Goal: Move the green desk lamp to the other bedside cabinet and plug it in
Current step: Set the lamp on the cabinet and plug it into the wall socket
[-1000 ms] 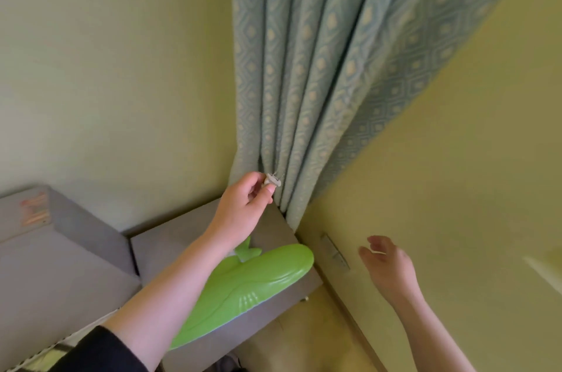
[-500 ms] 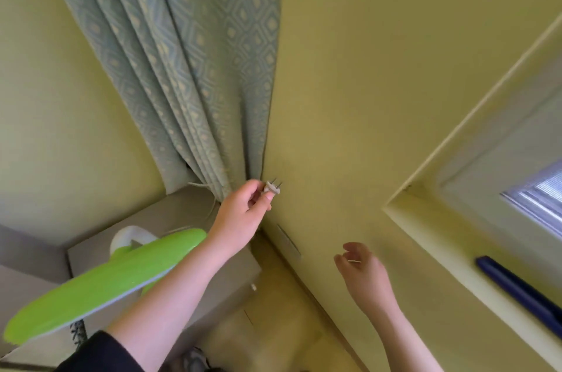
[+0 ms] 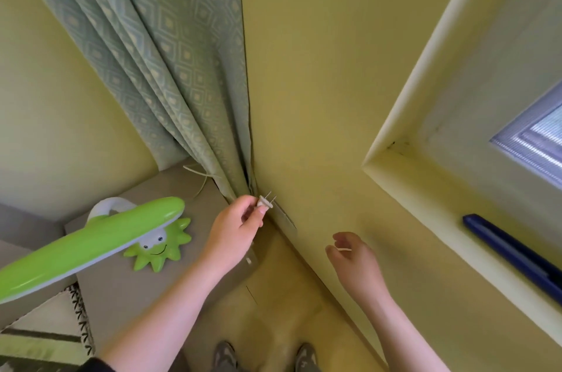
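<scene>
Your green desk lamp (image 3: 91, 242) stands on the bedside cabinet (image 3: 182, 277); its white plug (image 3: 265, 203) is pinched, seemingly just short of the wall.

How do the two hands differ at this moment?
The left hand pinches the lamp's plug, prongs aimed at the wall; the right hand holds nothing and is loosely curled. The left hand is up near the curtain edge; the right hand hangs lower, away from the curtain, beside the wall. Both are bare and reach forward.
</scene>
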`<state>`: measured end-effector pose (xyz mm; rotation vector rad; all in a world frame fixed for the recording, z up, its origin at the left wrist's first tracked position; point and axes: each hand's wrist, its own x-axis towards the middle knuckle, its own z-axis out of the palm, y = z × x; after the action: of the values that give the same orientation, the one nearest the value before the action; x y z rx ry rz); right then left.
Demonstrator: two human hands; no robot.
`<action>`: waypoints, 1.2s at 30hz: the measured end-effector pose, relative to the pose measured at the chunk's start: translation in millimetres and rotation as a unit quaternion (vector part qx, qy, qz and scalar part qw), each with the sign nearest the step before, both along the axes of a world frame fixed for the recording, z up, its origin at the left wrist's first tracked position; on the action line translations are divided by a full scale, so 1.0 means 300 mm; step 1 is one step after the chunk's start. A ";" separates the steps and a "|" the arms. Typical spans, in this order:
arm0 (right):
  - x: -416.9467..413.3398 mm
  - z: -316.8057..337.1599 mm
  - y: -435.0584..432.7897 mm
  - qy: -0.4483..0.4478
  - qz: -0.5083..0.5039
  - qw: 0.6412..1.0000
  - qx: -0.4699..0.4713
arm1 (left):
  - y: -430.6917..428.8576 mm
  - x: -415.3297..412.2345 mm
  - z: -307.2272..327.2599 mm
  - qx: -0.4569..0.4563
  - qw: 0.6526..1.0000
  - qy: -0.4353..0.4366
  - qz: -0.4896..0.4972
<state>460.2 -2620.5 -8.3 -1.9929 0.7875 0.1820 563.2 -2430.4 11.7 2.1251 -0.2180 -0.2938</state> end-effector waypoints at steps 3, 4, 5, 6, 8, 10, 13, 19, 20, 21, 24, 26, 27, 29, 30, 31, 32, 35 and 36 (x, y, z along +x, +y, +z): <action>-0.014 -0.084 0.026 -0.002 -0.010 1.000 0.001 | 0.028 -0.021 -0.104 -0.016 1.000 -0.008 0.000; -0.009 -0.124 0.043 -0.005 -0.016 1.000 0.005 | 0.042 -0.014 -0.149 -0.023 1.000 -0.006 0.000; -0.008 -0.155 0.051 -0.004 -0.020 1.000 0.009 | 0.049 -0.011 -0.183 -0.028 1.000 -0.002 0.003; -0.003 -0.196 0.064 -0.004 -0.022 1.000 0.008 | 0.057 -0.005 -0.231 -0.033 0.999 -0.001 0.002; 0.006 -0.292 0.083 -0.007 -0.032 0.999 0.005 | 0.067 0.008 -0.334 -0.040 0.999 0.005 -0.006; 0.014 -0.383 0.095 -0.012 -0.036 0.999 0.003 | 0.074 0.017 -0.439 -0.055 0.998 0.026 -0.013; 0.019 -0.525 0.104 -0.014 -0.045 0.999 0.006 | 0.077 0.017 -0.604 -0.080 0.995 0.055 -0.020; 0.034 -0.887 0.109 -0.033 -0.052 0.998 -0.005 | 0.065 -0.026 -0.974 -0.058 0.997 0.034 -0.039; 0.033 -0.944 0.109 -0.037 -0.050 0.998 -0.009 | 0.060 -0.037 -1.031 -0.054 0.998 0.032 -0.032; 0.036 -1.003 0.102 -0.042 -0.050 0.998 -0.012 | 0.054 -0.037 -1.090 -0.049 0.998 0.025 -0.027; 0.045 -1.179 0.094 -0.057 -0.060 0.997 -0.004 | 0.040 -0.035 -1.268 -0.063 0.997 0.025 -0.034; 0.060 -1.321 0.082 -0.069 -0.073 0.995 -0.005 | 0.033 -0.015 -1.413 -0.081 0.996 0.026 -0.028; 0.067 -1.394 0.083 -0.068 -0.084 0.994 -0.004 | 0.033 -0.001 -1.489 -0.083 0.996 0.029 -0.023; 0.105 -1.517 0.075 -0.088 -0.098 0.991 0.009 | 0.029 0.039 -1.621 -0.096 0.994 0.045 -0.009; 0.125 -1.570 0.069 -0.094 -0.104 0.990 0.017 | 0.017 0.060 -1.674 -0.098 0.994 0.050 -0.012; 0.146 -1.600 0.063 -0.095 -0.108 0.989 0.021 | 0.004 0.078 -1.707 -0.098 0.994 0.044 -0.013; 0.170 -1.628 0.054 -0.099 -0.108 0.989 0.030 | -0.011 0.096 -1.734 -0.097 0.995 0.034 -0.014; 0.237 -1.699 0.029 -0.134 -0.103 0.984 0.062 | -0.066 0.152 -1.805 -0.097 0.995 -0.018 -0.020; 0.255 -1.704 0.018 -0.145 -0.098 0.983 0.059 | -0.080 0.178 -1.807 -0.105 0.994 -0.027 -0.016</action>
<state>536.7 -2615.1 -519.6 -1.7675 0.7577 -0.1709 616.7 -2454.3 -530.5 1.9250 -0.3009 -0.2214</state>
